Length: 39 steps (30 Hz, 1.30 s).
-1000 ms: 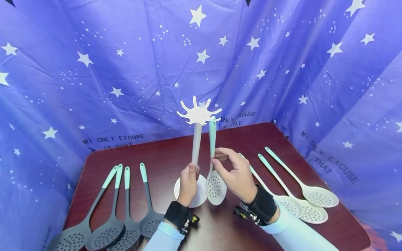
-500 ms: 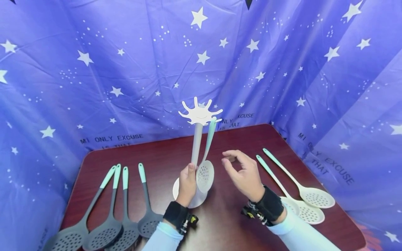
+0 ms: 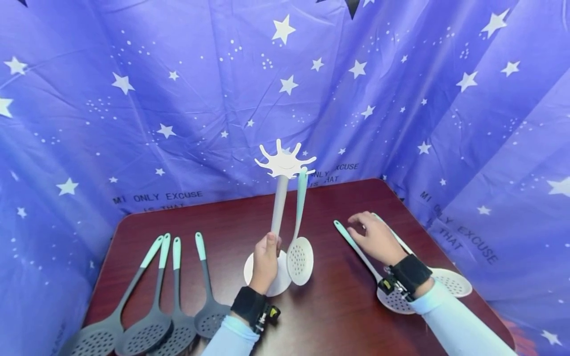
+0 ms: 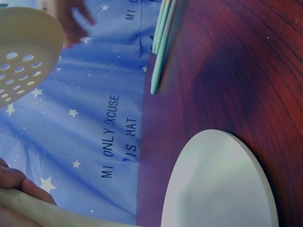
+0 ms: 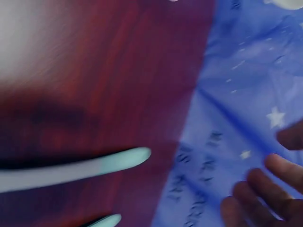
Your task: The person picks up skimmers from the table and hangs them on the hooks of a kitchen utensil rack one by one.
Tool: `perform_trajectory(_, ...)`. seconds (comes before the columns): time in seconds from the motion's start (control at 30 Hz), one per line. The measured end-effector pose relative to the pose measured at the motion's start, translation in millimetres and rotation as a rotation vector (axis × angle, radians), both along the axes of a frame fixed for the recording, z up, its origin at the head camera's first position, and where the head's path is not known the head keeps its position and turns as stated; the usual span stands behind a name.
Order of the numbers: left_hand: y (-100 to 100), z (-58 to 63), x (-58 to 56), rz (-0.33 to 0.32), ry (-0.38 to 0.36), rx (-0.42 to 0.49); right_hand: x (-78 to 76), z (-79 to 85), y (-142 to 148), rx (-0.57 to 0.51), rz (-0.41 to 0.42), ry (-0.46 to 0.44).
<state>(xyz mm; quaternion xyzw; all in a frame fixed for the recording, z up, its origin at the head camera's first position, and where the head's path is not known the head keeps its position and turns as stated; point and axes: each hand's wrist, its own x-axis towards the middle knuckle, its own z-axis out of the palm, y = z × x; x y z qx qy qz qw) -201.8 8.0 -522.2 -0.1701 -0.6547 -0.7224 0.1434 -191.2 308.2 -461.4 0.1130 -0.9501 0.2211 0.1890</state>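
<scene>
My left hand [image 3: 265, 262] grips the post of a white utensil stand [image 3: 279, 202], which has a round base and a ring of curved hooks on top. From a right-side hook hangs a white skimmer [image 3: 301, 262] with a mint handle, its perforated bowl beside the post. My right hand [image 3: 377, 240] hovers over the handles of the white skimmers on the right, fingers loosely bent around nothing. The nearer white skimmer [image 3: 361, 254] lies left of that hand; another white skimmer [image 3: 454, 283] is partly covered by the arm. In the right wrist view, the fingers [image 5: 258, 194] are apart from a mint-tipped handle [image 5: 125, 160].
Several grey skimmers [image 3: 147, 332] with mint handle ends lie at the left of the dark red wooden table [image 3: 231, 212]. A blue-purple curtain [image 3: 200, 99] with white stars hangs behind and on both sides.
The right hand let go of the hanging skimmer and moved right, over the white skimmers. The released skimmer swung toward the post, then back out. The left hand keeps its grip on the stand.
</scene>
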Motion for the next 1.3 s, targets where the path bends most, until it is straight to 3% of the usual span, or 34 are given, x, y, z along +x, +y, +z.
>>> perform_trajectory(0.23, -0.3, -0.6, 0.6, 0.032, -0.01, -0.026, 1.5, -34.1, 23.3, 0.145, -0.027, -0.301)
perform_trajectory(0.37, -1.1, -1.8, -0.5, 0.076, -0.008, -0.063, 2.1, -45.0, 29.6, 0.158, -0.048, -0.38)
perform_trajectory(0.5, -1.5, -2.0, -2.8, 0.047, 0.016, -0.054, 2.9, -50.5, 32.3, 0.178, -0.062, -0.431)
perform_trajectory(0.83, -3.2, -0.9, -1.5, -0.007, 0.007, -0.045, 8.1, -56.0, 32.5, 0.284, -0.147, -0.445)
perform_trajectory(1.3, -3.9, -3.8, -1.4, 0.052, 0.003, -0.062, 9.7, -61.6, 30.1, 0.244, -0.119, -0.441)
